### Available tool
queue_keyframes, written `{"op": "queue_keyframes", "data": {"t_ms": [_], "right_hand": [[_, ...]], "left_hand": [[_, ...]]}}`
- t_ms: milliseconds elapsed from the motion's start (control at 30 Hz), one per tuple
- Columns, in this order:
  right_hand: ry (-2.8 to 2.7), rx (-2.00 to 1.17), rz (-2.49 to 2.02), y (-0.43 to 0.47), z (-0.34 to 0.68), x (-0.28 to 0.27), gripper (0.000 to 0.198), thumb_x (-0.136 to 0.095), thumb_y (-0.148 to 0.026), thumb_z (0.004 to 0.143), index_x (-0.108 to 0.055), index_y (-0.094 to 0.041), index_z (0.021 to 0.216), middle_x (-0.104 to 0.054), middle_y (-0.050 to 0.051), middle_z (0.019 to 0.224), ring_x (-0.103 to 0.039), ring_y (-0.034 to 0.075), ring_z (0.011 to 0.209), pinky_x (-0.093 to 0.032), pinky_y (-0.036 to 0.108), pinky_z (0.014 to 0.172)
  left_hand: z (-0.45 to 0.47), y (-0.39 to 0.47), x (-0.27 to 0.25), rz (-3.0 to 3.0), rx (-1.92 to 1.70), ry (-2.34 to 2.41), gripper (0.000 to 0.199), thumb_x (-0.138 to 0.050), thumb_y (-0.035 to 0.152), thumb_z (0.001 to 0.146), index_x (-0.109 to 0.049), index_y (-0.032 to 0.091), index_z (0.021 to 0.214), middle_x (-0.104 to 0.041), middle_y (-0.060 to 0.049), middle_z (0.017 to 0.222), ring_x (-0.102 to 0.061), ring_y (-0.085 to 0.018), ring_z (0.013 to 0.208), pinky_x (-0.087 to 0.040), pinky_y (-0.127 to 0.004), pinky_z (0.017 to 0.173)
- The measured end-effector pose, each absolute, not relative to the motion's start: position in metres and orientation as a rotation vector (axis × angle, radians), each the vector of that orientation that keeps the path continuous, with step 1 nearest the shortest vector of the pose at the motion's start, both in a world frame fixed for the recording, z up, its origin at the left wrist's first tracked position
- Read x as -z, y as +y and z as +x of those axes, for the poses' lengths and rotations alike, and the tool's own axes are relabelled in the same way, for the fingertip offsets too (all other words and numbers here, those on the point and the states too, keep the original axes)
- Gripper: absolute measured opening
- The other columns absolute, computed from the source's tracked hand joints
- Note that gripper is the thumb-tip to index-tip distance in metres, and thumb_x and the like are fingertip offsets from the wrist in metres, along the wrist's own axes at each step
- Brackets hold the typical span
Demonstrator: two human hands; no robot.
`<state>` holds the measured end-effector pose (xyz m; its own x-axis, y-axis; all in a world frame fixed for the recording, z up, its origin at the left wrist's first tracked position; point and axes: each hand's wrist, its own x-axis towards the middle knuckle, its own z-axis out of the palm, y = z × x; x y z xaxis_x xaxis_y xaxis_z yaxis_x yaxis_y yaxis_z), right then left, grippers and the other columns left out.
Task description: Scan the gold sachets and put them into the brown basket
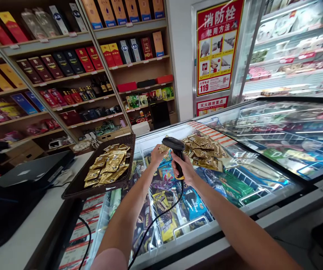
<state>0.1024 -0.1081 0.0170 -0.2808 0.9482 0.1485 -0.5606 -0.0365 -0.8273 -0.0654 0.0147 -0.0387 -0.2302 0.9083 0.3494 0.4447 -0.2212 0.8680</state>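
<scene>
My right hand (186, 169) is wrapped round the grip of a black barcode scanner (174, 144), held upright above the glass freezer top. Its black cable (164, 213) hangs down toward me. Just left of the scanner, my left hand (157, 155) is closed on a small gold packet (164, 149), partly hidden behind the scanner head. A pile of similar gold packets (203, 148) lies on the glass to the right of my hands. More gold packets (109, 165) fill a dark woven basket (132, 152) to the left.
Beneath my hands, the chest freezer (236, 221) shows bagged goods and wire baskets through its glass. A counter with a dark machine (34, 168) stands at left. Shelves of boxed bottles (65, 62) line the back. A lit display cooler (291, 56) stands at right.
</scene>
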Motion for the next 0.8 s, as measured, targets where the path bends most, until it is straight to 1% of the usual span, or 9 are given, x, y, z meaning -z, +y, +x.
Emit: {"op": "queue_keyframes", "data": {"t_ms": [67,167,267,367,433,633,800], "right_hand": [[-1.082,-1.595,-0.569,-0.108,0.104,-0.017,0.043,-0.075,-0.055,0.074,-0.05,-0.023,0.087,-0.05,-0.01,0.053,-0.038,0.007,0.032,-0.032,0.021,0.032],[-1.3,-1.516,-0.644,-0.107,0.112,-0.017,0.041,-0.074,-0.055,0.075,-0.051,-0.023,0.088,-0.049,-0.009,0.05,-0.039,0.007,0.032,-0.03,0.02,0.032],[-1.507,-1.393,-0.742,-0.104,0.125,-0.018,0.039,-0.074,-0.054,0.076,-0.054,-0.023,0.088,-0.046,-0.01,0.044,-0.037,0.008,0.031,-0.029,0.021,0.033],[-1.589,-1.313,-0.834,-0.102,0.136,-0.021,0.039,-0.076,-0.052,0.075,-0.057,-0.023,0.091,-0.045,-0.01,0.042,-0.038,0.009,0.03,-0.029,0.021,0.033],[-1.6,-1.306,-0.864,-0.101,0.14,-0.023,0.04,-0.075,-0.052,0.075,-0.057,-0.022,0.093,-0.045,-0.01,0.043,-0.039,0.009,0.031,-0.029,0.021,0.034],[-1.641,-1.389,-0.817,-0.102,0.145,-0.025,0.044,-0.073,-0.054,0.077,-0.057,-0.021,0.1,-0.047,-0.009,0.049,-0.039,0.008,0.034,-0.034,0.022,0.036],[-1.662,-1.362,-0.868,-0.102,0.144,-0.024,0.044,-0.073,-0.054,0.077,-0.057,-0.021,0.101,-0.046,-0.009,0.047,-0.04,0.009,0.034,-0.033,0.021,0.035]], "left_hand": [[-0.084,0.006,0.043,1.521,-1.514,1.567,0.038,-0.083,0.026,0.062,-0.064,0.019,0.095,-0.068,0.0,0.084,-0.065,-0.019,0.078,-0.052,-0.03,0.07],[-0.095,0.001,0.049,1.366,-1.642,1.503,0.042,-0.081,0.031,0.061,-0.06,0.019,0.095,-0.066,0.0,0.081,-0.063,-0.017,0.07,-0.049,-0.027,0.062],[-0.091,0.002,0.051,1.281,-1.697,1.405,0.04,-0.081,0.035,0.058,-0.06,0.019,0.088,-0.064,0.001,0.076,-0.06,-0.015,0.066,-0.047,-0.025,0.059],[-0.087,0.003,0.048,1.23,-1.714,1.303,0.043,-0.081,0.04,0.058,-0.061,0.019,0.089,-0.064,0.001,0.075,-0.059,-0.015,0.063,-0.046,-0.026,0.058],[-0.087,0.001,0.047,1.199,-1.738,1.26,0.046,-0.081,0.041,0.057,-0.06,0.019,0.091,-0.065,0.0,0.077,-0.06,-0.015,0.065,-0.047,-0.026,0.06],[-0.09,-0.001,0.046,1.164,-1.769,1.205,0.044,-0.084,0.038,0.055,-0.061,0.019,0.087,-0.066,-0.001,0.079,-0.061,-0.016,0.07,-0.047,-0.026,0.062],[-0.09,-0.001,0.046,1.15,-1.766,1.199,0.042,-0.084,0.036,0.056,-0.061,0.019,0.087,-0.065,-0.001,0.078,-0.06,-0.015,0.068,-0.046,-0.026,0.061]]}}
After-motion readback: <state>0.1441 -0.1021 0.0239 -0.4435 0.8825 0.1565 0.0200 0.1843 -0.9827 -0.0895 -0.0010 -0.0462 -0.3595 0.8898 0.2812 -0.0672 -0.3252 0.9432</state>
